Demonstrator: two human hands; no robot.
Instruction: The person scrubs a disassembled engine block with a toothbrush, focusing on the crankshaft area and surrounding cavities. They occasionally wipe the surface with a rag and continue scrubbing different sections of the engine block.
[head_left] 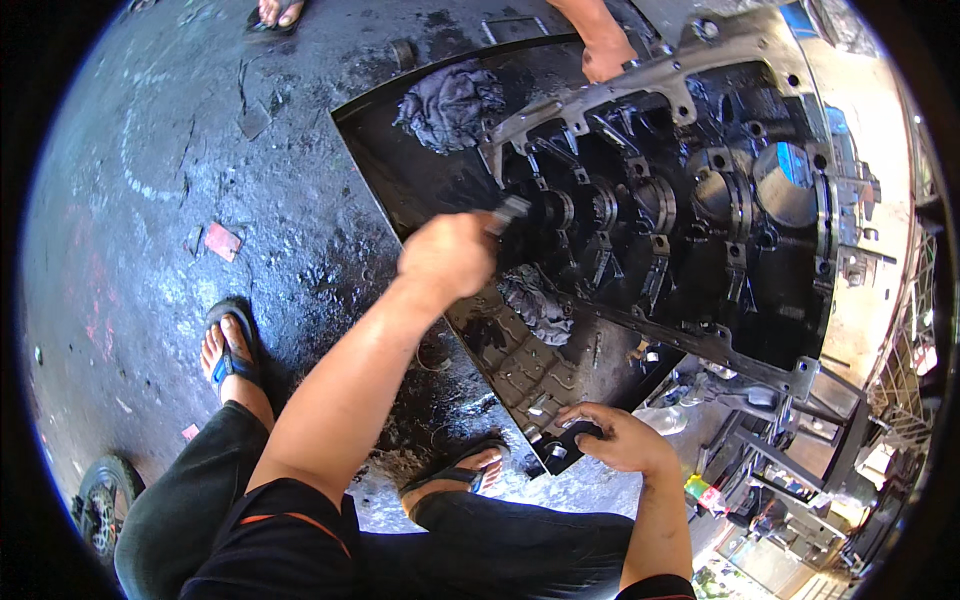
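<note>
Engine block [661, 246] sits beyond both hands, over a tray [398, 182] apparently placed to catch drips. We note the left hand [447, 256] gripping a metal piece [509, 213]; the right hand [622, 440] half-curls at the tray's corner, its hold indeterminable.

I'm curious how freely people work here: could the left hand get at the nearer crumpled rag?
Probably yes: the crumpled rag lies close by the left hand, near the engine block, with nothing visible between hand and rag. That hand holds a gray object, which it might have to put down first.
</note>
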